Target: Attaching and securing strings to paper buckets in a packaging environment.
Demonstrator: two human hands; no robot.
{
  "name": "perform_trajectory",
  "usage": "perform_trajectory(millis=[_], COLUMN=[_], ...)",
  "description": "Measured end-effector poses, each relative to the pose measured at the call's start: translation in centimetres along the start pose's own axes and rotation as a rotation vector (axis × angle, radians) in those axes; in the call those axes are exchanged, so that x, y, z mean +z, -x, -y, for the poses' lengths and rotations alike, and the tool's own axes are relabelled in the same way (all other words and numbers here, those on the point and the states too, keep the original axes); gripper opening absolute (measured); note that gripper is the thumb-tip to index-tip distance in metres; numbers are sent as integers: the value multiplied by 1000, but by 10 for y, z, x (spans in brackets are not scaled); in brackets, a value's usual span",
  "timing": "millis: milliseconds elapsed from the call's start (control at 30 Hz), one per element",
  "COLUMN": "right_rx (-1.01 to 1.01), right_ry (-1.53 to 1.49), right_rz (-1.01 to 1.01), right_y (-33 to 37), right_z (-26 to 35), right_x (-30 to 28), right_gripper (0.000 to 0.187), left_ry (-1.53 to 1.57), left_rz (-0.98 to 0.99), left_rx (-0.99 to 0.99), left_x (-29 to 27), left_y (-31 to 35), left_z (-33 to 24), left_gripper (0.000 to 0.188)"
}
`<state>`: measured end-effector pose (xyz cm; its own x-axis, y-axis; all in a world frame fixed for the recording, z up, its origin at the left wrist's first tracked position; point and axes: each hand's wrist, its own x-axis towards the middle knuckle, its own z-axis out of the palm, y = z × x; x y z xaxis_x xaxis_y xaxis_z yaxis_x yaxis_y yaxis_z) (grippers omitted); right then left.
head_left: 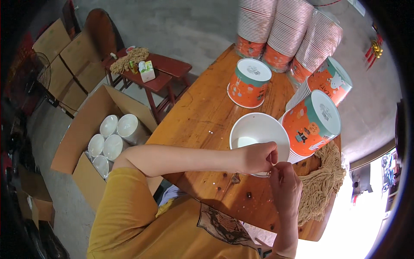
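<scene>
A white-lined paper bucket (252,128) stands upright on the wooden table with its open mouth toward me. My left hand (260,157) reaches across that mouth, its fingers pinched at the near right rim. Just below and to the right, my right hand (286,183) is also closed, thumb and fingertips pinched close to the left fingertips. What lies between the fingers is too small to make out. Beside my right hand lies a bundle of tan cords (321,190). Orange and green printed buckets (307,125), nested on their side, lie right of the white-lined one.
An upside-down orange bucket (249,86) stands farther back on the table (202,116). Tall wrapped stacks of buckets (286,30) rise at the far end. On the floor at left, an open carton (82,138) holds several wrapped stacks. A red bench (166,67) carries more cords and a tissue box.
</scene>
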<state>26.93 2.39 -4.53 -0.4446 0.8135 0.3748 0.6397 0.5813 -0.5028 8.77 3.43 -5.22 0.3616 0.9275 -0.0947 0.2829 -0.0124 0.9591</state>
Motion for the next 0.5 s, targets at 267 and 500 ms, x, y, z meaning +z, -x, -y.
perform_trajectory(millis=[267,500], right_rx=[139,176], right_ry=[-198,-154], right_rz=[59,53], right_y=[0,6], right_z=[-3,-3], right_x=[-1,-6], right_gripper=[13,13], left_ry=[-3,-28], left_rz=[-39,-17], left_rx=[32,94], left_x=[0,6], left_y=[-2,-3], left_z=[8,4], left_gripper=[24,23])
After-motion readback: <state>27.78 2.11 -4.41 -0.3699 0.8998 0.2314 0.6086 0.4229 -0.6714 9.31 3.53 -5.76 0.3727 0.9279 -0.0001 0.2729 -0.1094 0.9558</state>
